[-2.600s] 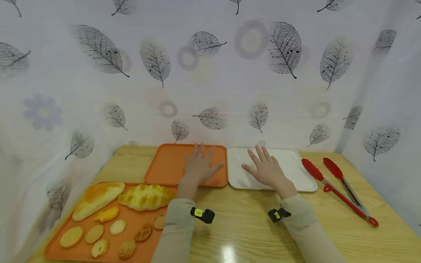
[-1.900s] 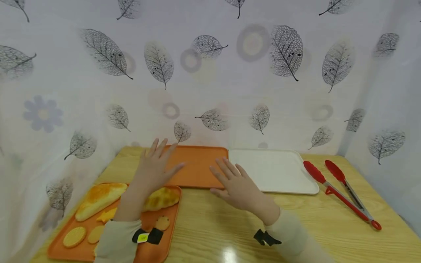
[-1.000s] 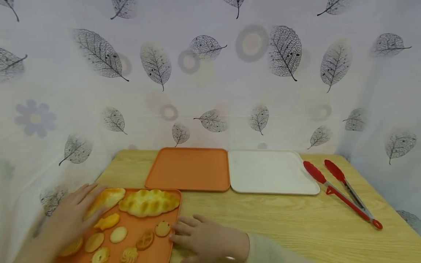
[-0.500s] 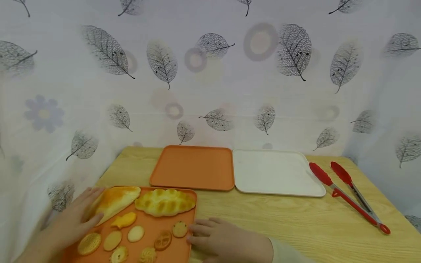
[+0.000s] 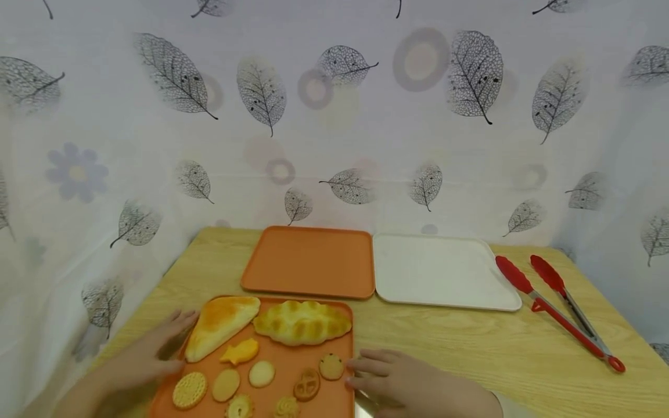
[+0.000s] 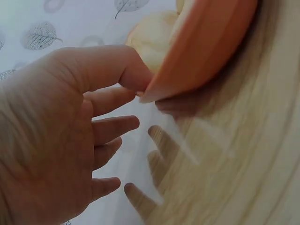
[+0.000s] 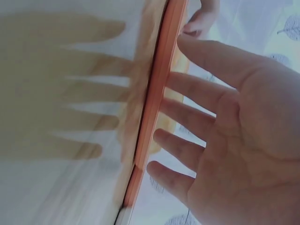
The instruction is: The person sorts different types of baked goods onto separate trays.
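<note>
In the head view, an orange tray [image 5: 282, 359] at the front left bears a triangular bread [image 5: 222, 325], a braided loaf [image 5: 303, 323], a fish-shaped cookie [image 5: 240, 351] and several small cookies, such as a pretzel-like one [image 5: 306, 384]. My left hand [image 5: 138, 360] is at its left side, the thumb tip right at the rim in the left wrist view, the other fingers spread. Along the opposite side, my right hand [image 5: 399, 380] has its fingertips at the rim. In the right wrist view its fingers [image 7: 187, 117] are straight and spread beside the tray wall [image 7: 157, 89].
Behind stand a second orange tray [image 5: 310, 264] and a white tray [image 5: 444, 273], side by side and bare. Red-tipped tongs [image 5: 567, 322] lie spread on the wooden table [image 5: 460, 331] at the right. A leaf-patterned curtain [image 5: 345, 128] encloses the back and sides.
Both hands came from over the rear trays down to the sides of the laden front tray. That tray has slid right with its bread and cookies, the hands moving along with it.
</note>
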`<action>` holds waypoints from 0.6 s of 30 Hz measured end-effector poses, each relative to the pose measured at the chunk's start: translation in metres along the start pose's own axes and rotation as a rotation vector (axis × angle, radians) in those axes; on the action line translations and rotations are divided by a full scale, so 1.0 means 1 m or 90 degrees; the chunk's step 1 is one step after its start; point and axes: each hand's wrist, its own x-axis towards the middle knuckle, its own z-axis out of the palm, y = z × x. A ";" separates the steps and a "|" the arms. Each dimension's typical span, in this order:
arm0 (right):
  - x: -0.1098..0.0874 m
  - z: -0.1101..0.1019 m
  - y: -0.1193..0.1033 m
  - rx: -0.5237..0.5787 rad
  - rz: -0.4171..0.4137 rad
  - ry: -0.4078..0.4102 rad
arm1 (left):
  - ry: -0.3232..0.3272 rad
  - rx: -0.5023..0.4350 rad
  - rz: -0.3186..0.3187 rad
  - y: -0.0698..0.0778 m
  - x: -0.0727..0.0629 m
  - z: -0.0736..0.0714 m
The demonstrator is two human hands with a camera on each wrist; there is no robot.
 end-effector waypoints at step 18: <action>-0.102 0.012 0.031 0.182 0.026 0.089 | -0.059 0.168 0.129 0.068 0.033 0.042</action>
